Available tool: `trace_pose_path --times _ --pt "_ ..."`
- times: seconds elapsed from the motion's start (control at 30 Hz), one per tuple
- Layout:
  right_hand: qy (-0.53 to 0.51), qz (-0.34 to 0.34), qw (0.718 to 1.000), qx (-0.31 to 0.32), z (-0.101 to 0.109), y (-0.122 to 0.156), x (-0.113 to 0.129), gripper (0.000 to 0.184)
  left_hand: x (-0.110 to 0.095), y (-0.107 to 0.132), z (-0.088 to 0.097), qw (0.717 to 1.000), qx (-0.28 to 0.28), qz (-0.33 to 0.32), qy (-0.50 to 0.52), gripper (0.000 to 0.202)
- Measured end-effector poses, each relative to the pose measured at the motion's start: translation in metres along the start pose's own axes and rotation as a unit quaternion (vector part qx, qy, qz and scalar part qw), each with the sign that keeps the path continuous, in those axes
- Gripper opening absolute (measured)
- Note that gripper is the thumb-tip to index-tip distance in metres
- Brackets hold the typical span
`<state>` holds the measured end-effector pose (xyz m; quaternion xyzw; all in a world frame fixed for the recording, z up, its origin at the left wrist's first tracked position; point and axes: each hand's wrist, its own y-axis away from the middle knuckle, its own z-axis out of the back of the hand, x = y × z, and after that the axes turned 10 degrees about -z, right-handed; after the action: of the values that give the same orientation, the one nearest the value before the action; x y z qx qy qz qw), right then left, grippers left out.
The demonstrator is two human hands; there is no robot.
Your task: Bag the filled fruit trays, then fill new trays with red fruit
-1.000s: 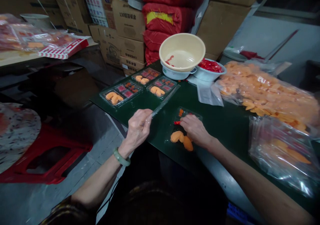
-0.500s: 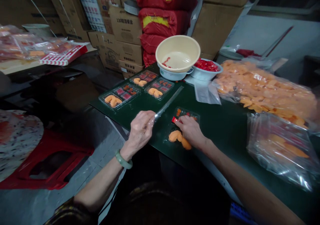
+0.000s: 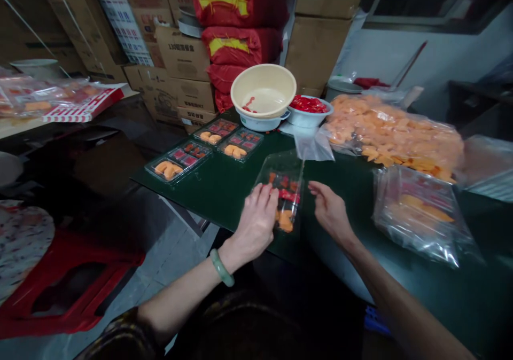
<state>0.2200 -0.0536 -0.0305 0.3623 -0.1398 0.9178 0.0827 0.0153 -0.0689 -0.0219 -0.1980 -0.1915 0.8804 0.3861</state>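
Stacked cardboard cartons (image 3: 180,90) and red sacks with yellow patches (image 3: 234,45) rise at 12 o'clock behind a long dark green work table (image 3: 236,202). On the table, a large clear plastic bag of orange slices (image 3: 393,133) lies at 2 o'clock, and a smaller clear plastic bag of orange pieces (image 3: 417,216) lies at 3 o'clock. A cream plastic basin (image 3: 262,93) sits at 12 o'clock, touching a white bowl of red pieces (image 3: 308,115) on its right. Three clear compartment trays (image 3: 204,138) holding orange and red pieces lie at 11 o'clock. Between the hands, a clear plastic tray (image 3: 286,189) of orange and red pieces stands tilted up off the table, gripped along its left side by the left hand (image 3: 256,224), which wears a pale green jade bangle (image 3: 222,267). The right hand (image 3: 328,210) is open, its fingers just beside the tray and apart from it.
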Motion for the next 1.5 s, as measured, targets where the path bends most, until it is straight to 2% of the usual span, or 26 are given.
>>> trace_pose_path --times 0.07,0.17,0.23,0.3,0.33,0.43,0.5,0.6,0.73,0.83,0.93,0.97,1.03,1.07,1.1,1.13,1.2,1.23,1.33,1.43,1.5 --pt "-0.090 -0.086 0.992 -0.013 0.009 0.009 -0.009 0.037 -0.014 -0.004 -0.012 0.995 0.099 0.008 -0.021 0.058" --pt "-0.116 -0.162 0.980 0.019 0.010 0.019 -0.017 0.040 -0.030 -0.008 -0.027 0.987 0.157 0.001 -0.036 0.049" --pt "-0.064 -0.166 0.983 0.041 0.002 0.020 -0.017 0.042 -0.034 -0.010 -0.029 0.986 0.162 0.003 -0.038 0.067" --pt "-0.006 -0.152 0.987 0.051 -0.008 0.016 -0.013 0.042 -0.032 -0.012 -0.023 0.986 0.166 -0.008 -0.021 0.088" --pt "0.026 -0.143 0.988 0.055 -0.012 0.014 -0.010 0.042 -0.028 -0.014 -0.018 0.986 0.167 -0.017 -0.010 0.088" --pt "0.128 -0.124 0.981 0.071 -0.021 0.007 0.001 0.045 -0.008 -0.021 -0.007 0.991 0.137 0.007 0.006 0.062" --pt "0.174 -0.125 0.973 0.081 -0.024 0.006 0.010 0.045 0.011 -0.028 -0.008 0.988 0.106 0.098 0.051 0.045" --pt "0.101 -0.175 0.976 0.076 -0.031 0.005 0.018 0.043 0.037 -0.037 -0.021 0.954 0.072 0.231 0.176 0.034" --pt "-0.052 -0.227 0.970 0.068 -0.046 0.002 0.016 0.049 0.052 -0.043 -0.038 0.904 0.018 0.309 0.295 0.037" --pt "-0.174 -0.256 0.948 0.073 -0.050 0.003 0.011 0.047 0.047 -0.044 -0.042 0.844 -0.027 0.364 0.393 0.031" --pt "-0.263 -0.262 0.923 0.102 -0.038 0.004 0.009 0.035 0.033 -0.043 -0.039 0.794 -0.056 0.372 0.477 0.034" --pt "-0.300 -0.270 0.907 0.120 -0.030 0.005 0.009 0.033 0.027 -0.043 -0.038 0.781 -0.062 0.365 0.503 0.037" --pt "-0.407 -0.299 0.851 0.144 -0.011 0.005 0.007 0.028 0.017 -0.045 -0.035 0.761 -0.062 0.337 0.550 0.045" --pt "-0.467 -0.314 0.814 0.147 -0.001 0.006 0.004 0.023 0.013 -0.048 -0.034 0.767 -0.051 0.313 0.558 0.046" --pt "-0.518 -0.329 0.777 0.144 0.009 0.007 0.001 0.021 0.012 -0.054 -0.035 0.797 -0.023 0.277 0.537 0.044" --pt "-0.552 -0.342 0.749 0.134 0.018 0.009 -0.004 0.023 0.011 -0.064 -0.038 0.842 0.014 0.231 0.487 0.039" --pt "-0.570 -0.365 0.727 0.116 0.031 0.015 -0.017 0.027 0.016 -0.093 -0.049 0.929 0.082 0.137 0.333 0.036" --pt "-0.569 -0.376 0.722 0.117 0.035 0.018 -0.024 0.028 0.020 -0.112 -0.058 0.956 0.099 0.099 0.257 0.038" --pt "-0.575 -0.387 0.709 0.136 0.039 0.029 -0.046 0.027 0.035 -0.178 -0.095 0.982 0.100 0.040 0.156 0.027" --pt "-0.601 -0.385 0.685 0.142 0.039 0.034 -0.058 0.027 0.049 -0.235 -0.137 0.984 0.154 -0.022 0.092 0.023" --pt "-0.621 -0.393 0.664 0.137 0.039 0.035 -0.059 0.027 0.059 -0.258 -0.161 0.977 0.198 -0.057 0.063 0.025"
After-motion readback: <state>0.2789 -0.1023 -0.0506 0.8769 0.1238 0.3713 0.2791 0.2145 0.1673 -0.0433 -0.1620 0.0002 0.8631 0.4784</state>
